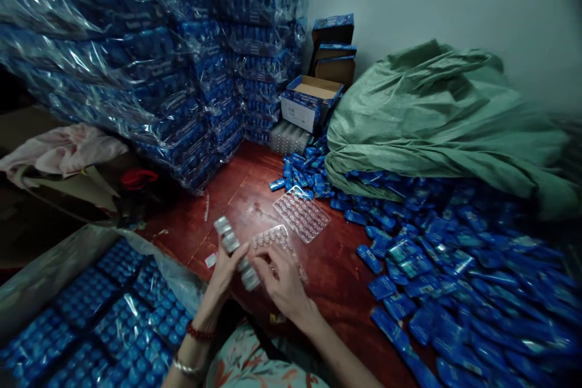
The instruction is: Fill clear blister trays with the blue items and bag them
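Note:
My left hand (231,262) is closed round a narrow stack of clear moulded plastic trays (227,234), held tilted above the red floor. Close beside it, my right hand (284,282) has its fingers bent and drawn together; whatever lies between the fingertips is hidden. Just beyond the right fingers is a clear plastic tray with rows of round cups (275,235), partly covered by that hand. A second clear cupped tray (304,216) lies flat on the floor a little farther off, apart from both hands.
Small blue packets (436,291) spread over the floor at right, partly under a green sheet (436,115). Plastic-wrapped blue packs (182,73) are stacked at left. An open carton (313,88) sits on more clear trays (290,138). A lined container (182,273) holds blue-capped items at lower left.

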Available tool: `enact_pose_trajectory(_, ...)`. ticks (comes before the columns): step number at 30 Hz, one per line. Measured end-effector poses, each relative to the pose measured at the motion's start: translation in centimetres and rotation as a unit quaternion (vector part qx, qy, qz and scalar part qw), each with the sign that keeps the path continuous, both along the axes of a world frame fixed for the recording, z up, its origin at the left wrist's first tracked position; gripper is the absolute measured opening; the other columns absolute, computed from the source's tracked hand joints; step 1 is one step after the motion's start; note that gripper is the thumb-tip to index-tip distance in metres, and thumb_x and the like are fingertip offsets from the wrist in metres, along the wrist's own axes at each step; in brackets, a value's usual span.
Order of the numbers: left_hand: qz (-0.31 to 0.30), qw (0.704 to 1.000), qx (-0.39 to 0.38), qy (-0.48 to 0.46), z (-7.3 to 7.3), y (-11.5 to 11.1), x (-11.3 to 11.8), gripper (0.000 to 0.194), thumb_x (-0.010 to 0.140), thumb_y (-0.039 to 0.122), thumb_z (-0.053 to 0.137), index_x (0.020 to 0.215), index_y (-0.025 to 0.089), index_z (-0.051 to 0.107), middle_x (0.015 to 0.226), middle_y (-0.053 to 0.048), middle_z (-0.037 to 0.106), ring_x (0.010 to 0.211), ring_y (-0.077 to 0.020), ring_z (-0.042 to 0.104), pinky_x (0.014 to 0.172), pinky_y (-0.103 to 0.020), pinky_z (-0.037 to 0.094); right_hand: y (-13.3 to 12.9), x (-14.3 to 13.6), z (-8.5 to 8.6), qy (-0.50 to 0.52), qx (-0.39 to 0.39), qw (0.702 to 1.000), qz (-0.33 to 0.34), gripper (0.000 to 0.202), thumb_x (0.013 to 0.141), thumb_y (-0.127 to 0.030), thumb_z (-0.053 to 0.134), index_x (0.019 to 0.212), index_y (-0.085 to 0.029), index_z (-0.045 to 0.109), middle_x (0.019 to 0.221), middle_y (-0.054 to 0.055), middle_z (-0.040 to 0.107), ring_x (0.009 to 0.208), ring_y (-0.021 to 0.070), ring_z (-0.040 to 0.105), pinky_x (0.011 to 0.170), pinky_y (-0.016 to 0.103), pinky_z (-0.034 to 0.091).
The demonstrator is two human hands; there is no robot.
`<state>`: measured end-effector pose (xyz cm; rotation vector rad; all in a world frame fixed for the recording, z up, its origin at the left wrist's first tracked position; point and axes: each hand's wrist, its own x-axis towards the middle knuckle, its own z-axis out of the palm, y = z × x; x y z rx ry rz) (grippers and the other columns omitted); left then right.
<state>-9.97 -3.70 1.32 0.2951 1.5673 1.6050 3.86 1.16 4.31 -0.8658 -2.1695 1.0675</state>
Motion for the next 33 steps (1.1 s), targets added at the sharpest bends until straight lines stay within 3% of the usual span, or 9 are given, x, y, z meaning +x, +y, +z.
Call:
enact_pose_trajectory(3,-0.027,0.999,0.003,-0.017,0.3,0.3,1.4,0.059,0.062,0.042,0.073,0.108,0.017,0.047,0.092,-0.003,0.061,0.080,-0.0175,0.061,0.078,-0.032,0.046,-0.6,-0.5,0.3,0.048,-0.115,0.992,0.023,0.024,0.083,-0.032,0.059,0.104,-0.021,0.059,0.090,0.001,0.062,0.080,0.0137,0.053,0.071,0.025,0.039)
enact_pose_trajectory(6,-0.049,0.999,0.001,0.012,0.7,0.1,1.8,0.055,0.062,0.045,0.072,0.102,0.015,0.050,0.088,-0.002,0.060,0.079,-0.0173,0.059,0.078,-0.031,0.045,-0.4,-0.8,-0.2,0.079,-0.229,0.970,0.012,0.014,0.076,-0.030,0.063,0.083,-0.018,0.064,0.075,-0.002,0.060,0.066,0.0112,0.050,0.062,0.023,0.038)
enact_pose_trajectory(10,-0.089,0.995,-0.007,0.046,1.1,-0.2,1.3,0.050,0.059,0.043,0.074,0.095,0.014,0.054,0.081,-0.001,0.060,0.076,-0.0172,0.057,0.074,-0.029,0.045,-0.1,-0.8,-0.7,0.149,-0.372,0.916,0.019,0.016,0.068,-0.031,0.067,0.067,-0.017,0.062,0.065,-0.003,0.057,0.062,0.0105,0.049,0.061,0.023,0.038)
enact_pose_trajectory(13,-0.116,0.993,0.001,0.013,0.7,-0.5,0.8,0.049,0.061,0.042,0.073,0.098,0.015,0.055,0.082,-0.001,0.061,0.075,-0.0167,0.058,0.070,-0.028,0.045,0.0,-0.8,-0.9,0.186,-0.425,0.885,0.032,0.019,0.065,-0.032,0.070,0.059,-0.016,0.060,0.062,-0.003,0.055,0.062,0.0100,0.048,0.062,0.023,0.036)
enact_pose_trajectory(19,-0.131,0.986,-0.001,-0.105,-0.2,-1.1,0.8,0.050,0.060,0.042,0.074,0.098,0.014,0.058,0.081,-0.003,0.065,0.068,-0.0158,0.060,0.064,-0.027,0.046,-0.2,-1.2,-1.2,0.181,-0.466,0.865,0.043,0.021,0.066,-0.036,0.069,0.066,-0.016,0.064,0.064,-0.003,0.057,0.061,0.0104,0.048,0.062,0.023,0.036)
enact_pose_trajectory(21,-0.109,0.986,0.002,-0.129,-0.1,-1.1,0.6,0.053,0.056,0.042,0.076,0.097,0.013,0.059,0.083,-0.004,0.066,0.069,-0.0174,0.061,0.064,-0.027,0.047,0.2,-1.3,-1.0,0.169,-0.418,0.893,0.016,0.021,0.070,-0.037,0.064,0.067,-0.016,0.062,0.063,-0.002,0.056,0.060,0.0109,0.048,0.060,0.023,0.036)
enact_pose_trajectory(25,-0.053,0.991,0.006,-0.126,0.1,-1.2,-0.9,0.056,0.053,0.044,0.077,0.096,0.015,0.058,0.079,-0.003,0.065,0.068,-0.0176,0.062,0.065,-0.029,0.049,2.6,-0.9,-1.5,0.129,-0.201,0.965,-0.108,0.023,0.080,-0.034,0.053,0.064,-0.018,0.057,0.064,-0.002,0.054,0.066,0.0127,0.048,0.062,0.023,0.037)
enact_pose_trajectory(29,0.012,0.996,-0.018,-0.090,0.0,-1.4,-2.7,0.059,0.052,0.046,0.078,0.098,0.016,0.055,0.072,0.003,0.062,0.059,-0.0125,0.059,0.062,-0.026,0.049,5.0,0.1,-2.5,0.074,-0.059,0.983,-0.158,0.023,0.086,-0.030,0.046,0.068,-0.019,0.055,0.067,-0.001,0.054,0.067,0.0138,0.049,0.064,0.025,0.037)
enact_pose_trajectory(33,0.000,0.996,-0.008,-0.090,0.4,-1.3,-2.5,0.058,0.054,0.045,0.077,0.098,0.015,0.055,0.077,0.001,0.063,0.063,-0.0129,0.061,0.064,-0.026,0.049,5.3,0.3,-2.9,-0.043,0.191,0.975,-0.106,0.023,0.092,-0.022,0.039,0.081,-0.018,0.058,0.081,0.004,0.058,0.079,0.0169,0.050,0.074,0.029,0.035)
